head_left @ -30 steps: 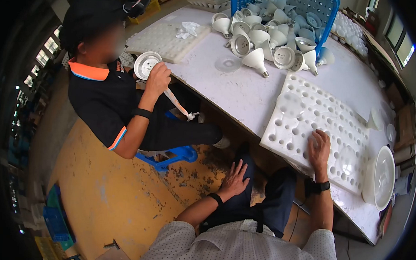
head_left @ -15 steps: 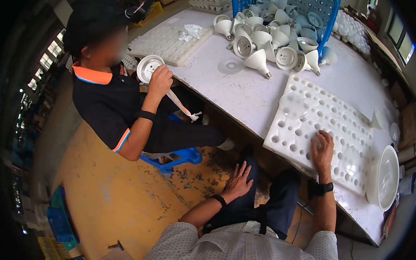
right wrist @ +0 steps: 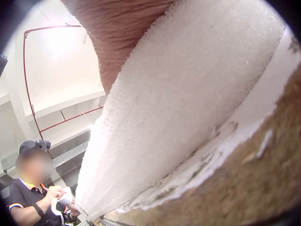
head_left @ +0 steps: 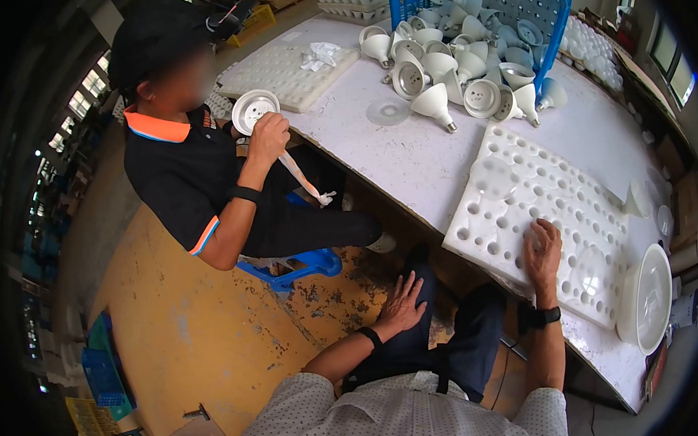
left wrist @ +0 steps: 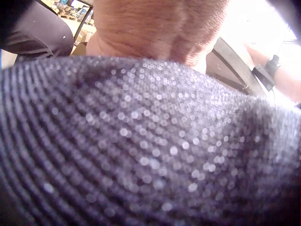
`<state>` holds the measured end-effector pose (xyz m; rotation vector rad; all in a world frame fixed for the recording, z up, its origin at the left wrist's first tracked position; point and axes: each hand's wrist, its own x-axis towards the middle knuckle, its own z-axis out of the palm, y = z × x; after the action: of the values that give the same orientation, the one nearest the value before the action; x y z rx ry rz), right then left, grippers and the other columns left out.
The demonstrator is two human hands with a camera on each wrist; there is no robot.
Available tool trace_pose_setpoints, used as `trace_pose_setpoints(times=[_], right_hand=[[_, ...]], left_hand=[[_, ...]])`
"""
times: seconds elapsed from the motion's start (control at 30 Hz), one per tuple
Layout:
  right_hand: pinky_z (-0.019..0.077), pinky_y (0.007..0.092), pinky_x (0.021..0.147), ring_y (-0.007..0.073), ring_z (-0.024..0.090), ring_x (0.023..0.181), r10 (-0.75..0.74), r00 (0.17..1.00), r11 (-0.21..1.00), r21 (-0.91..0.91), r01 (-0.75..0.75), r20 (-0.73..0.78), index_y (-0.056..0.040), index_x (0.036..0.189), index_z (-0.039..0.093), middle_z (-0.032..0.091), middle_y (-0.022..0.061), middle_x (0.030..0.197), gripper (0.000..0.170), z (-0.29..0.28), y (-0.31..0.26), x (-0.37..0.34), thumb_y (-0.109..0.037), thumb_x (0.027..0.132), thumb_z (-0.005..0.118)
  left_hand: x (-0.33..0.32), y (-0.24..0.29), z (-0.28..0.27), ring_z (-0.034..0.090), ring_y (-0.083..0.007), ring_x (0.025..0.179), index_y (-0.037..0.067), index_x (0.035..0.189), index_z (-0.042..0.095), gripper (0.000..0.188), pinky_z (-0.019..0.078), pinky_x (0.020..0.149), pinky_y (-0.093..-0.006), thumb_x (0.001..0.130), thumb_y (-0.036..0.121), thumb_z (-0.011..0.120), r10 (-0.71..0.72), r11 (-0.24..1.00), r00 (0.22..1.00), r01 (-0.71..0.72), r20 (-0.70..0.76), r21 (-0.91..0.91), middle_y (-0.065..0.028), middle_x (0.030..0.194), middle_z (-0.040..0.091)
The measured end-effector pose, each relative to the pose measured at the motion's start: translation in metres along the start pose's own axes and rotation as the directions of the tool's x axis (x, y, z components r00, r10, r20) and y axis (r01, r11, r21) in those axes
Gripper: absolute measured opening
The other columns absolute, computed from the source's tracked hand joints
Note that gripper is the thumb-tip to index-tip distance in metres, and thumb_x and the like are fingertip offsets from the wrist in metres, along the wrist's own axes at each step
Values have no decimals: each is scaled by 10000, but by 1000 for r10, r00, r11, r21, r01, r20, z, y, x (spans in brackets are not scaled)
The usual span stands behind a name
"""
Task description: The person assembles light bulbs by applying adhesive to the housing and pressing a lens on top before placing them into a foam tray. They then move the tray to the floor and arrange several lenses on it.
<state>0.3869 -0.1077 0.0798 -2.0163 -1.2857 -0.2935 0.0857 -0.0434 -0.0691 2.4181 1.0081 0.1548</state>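
My left hand (head_left: 404, 304) lies flat on my dark trouser leg, fingers spread, holding nothing. In the left wrist view the dark fabric (left wrist: 150, 132) fills most of the picture, with the base of the hand (left wrist: 155, 33) above it. On the near part of a white foam tray (head_left: 485, 228) full of round holes rests my right hand (head_left: 544, 254), its fingers loosely bent. The right wrist view shows that hand (right wrist: 120, 35) against the foam's thick side (right wrist: 178, 94). Clear round covers (head_left: 493, 177) lie on the tray, to the left and right of the hand.
A white bowl (head_left: 645, 301) stands tilted at the tray's right end. White lamp housings (head_left: 432, 103) spill from a blue crate (head_left: 555, 40) at the back. To the left, a seated person (head_left: 172, 156) holds a lamp housing (head_left: 254, 111). Another foam tray (head_left: 285, 75) carries crumpled white material.
The head view has shifted slightly, moving the scene a little to the right. Both my hands keep their places, and the other person still holds the lamp housing.
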Motion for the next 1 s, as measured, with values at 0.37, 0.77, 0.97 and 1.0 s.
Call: trace_pose_setpoints(times=[0.37, 0.77, 0.97, 1.0], right_hand=[[391, 409, 933, 329, 516, 1055, 22, 1000, 1000, -3, -22, 21, -16, 1006, 629, 574, 145, 1116, 270, 0, 1, 0, -89, 747, 639], [394, 411, 926, 337, 510, 1058, -8, 1000, 1000, 13, 8, 10, -12, 1005, 627, 570, 154, 1123, 267, 1, 1, -2, -89, 749, 628], [394, 375, 940, 310, 502, 1082, -33, 998, 999, -26, 35, 49, -13, 1038, 609, 541, 139, 1147, 264, 4, 13, -3, -65, 779, 617], [394, 372, 941, 310, 501, 1083, -26, 998, 1000, -5, 26, 51, -10, 1041, 608, 537, 138, 1149, 264, 6, 14, -1, -73, 785, 615]], left_hand=[[0, 0, -1, 212, -434, 1324, 101, 1399, 283, 650, 276, 1051, -506, 853, 342, 539, 6, 1000, 1000, -6, 15, -16, -157, 1492, 138], [-1, 1, -22, 348, -346, 1284, 85, 1411, 246, 684, 342, 1021, -426, 836, 181, 604, 20, 922, 996, -51, -84, -384, -180, 1404, 344], [5, 31, -216, 603, -268, 1024, 55, 1434, -30, 804, 511, 824, -324, 879, 53, 550, -48, 326, 941, -302, -334, -896, -253, 1241, 504], [11, 28, -251, 622, -274, 978, 54, 1428, -68, 849, 535, 770, -328, 867, 64, 569, -139, 284, 929, -295, -344, -912, -263, 1208, 522]])
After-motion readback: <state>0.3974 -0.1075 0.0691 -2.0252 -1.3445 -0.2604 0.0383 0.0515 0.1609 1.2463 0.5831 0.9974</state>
